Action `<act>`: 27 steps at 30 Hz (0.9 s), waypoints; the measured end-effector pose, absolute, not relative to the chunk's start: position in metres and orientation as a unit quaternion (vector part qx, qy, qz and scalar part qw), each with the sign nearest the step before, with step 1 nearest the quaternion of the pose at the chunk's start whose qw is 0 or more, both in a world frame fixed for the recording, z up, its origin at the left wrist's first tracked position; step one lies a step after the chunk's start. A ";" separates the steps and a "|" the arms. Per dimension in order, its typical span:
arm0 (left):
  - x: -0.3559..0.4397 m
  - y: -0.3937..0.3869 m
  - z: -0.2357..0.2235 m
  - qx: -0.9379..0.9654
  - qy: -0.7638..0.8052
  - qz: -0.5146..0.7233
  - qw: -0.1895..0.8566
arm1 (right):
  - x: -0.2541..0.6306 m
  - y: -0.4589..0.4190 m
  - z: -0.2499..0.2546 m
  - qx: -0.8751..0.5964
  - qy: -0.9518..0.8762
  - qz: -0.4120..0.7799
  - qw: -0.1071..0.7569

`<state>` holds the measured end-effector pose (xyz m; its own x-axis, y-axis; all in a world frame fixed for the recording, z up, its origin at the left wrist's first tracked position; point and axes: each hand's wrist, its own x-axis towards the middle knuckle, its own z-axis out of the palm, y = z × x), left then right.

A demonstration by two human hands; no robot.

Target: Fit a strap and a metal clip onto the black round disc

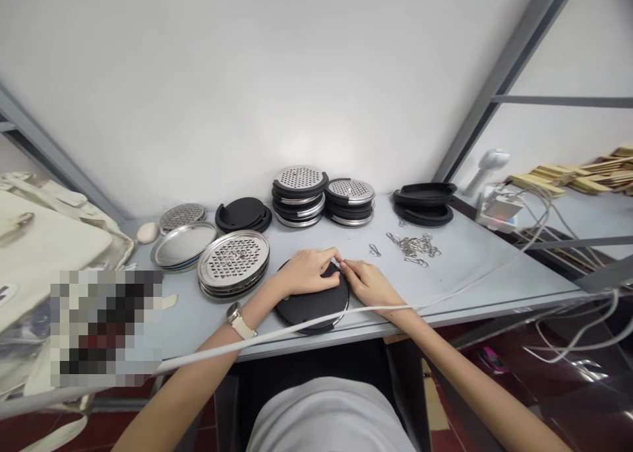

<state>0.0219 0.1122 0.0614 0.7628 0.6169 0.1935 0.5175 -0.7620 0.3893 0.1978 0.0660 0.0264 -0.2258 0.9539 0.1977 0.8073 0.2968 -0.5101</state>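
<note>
At the table's front edge lies a round black cover point(316, 303) with a shiny metal rim showing on its right side. My left hand point(310, 272) rests across its top, with fingers bent over the far right edge and thumb on the surface. My right hand point(368, 284) closes its fingertips at that same edge, touching the left fingertips. Whatever small thing lies between the fingertips is hidden. Several small metal clips point(413, 246) are scattered to the right, with one single clip point(374, 250) nearer my right hand.
Left of my hands are stacked perforated grater discs point(234, 260) and plain metal discs point(184, 244). Along the wall stand black covers point(242, 214), two mixed stacks point(299, 198) point(350, 201) and more black covers point(424, 204). A white cable point(297, 328) crosses before my forearms.
</note>
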 end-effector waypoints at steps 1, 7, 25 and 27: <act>0.022 0.112 0.061 0.925 0.306 0.158 0.159 | 0.198 0.066 0.026 -0.573 -0.769 0.150 0.240; 0.021 0.113 0.061 0.924 0.302 0.160 0.172 | 0.198 0.065 0.028 -0.574 -0.768 0.152 0.240; 0.020 0.114 0.060 0.925 0.295 0.165 0.174 | 0.199 0.065 0.026 -0.554 -0.778 0.150 0.253; 0.021 0.114 0.060 0.925 0.298 0.163 0.171 | 0.199 0.065 0.026 -0.545 -0.783 0.149 0.259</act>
<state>0.0208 0.1140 0.0597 0.7695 0.6067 0.1995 0.4949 -0.7639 0.4142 0.1995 0.0650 0.0256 -0.2716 0.9314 0.2424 0.7768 0.3609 -0.5162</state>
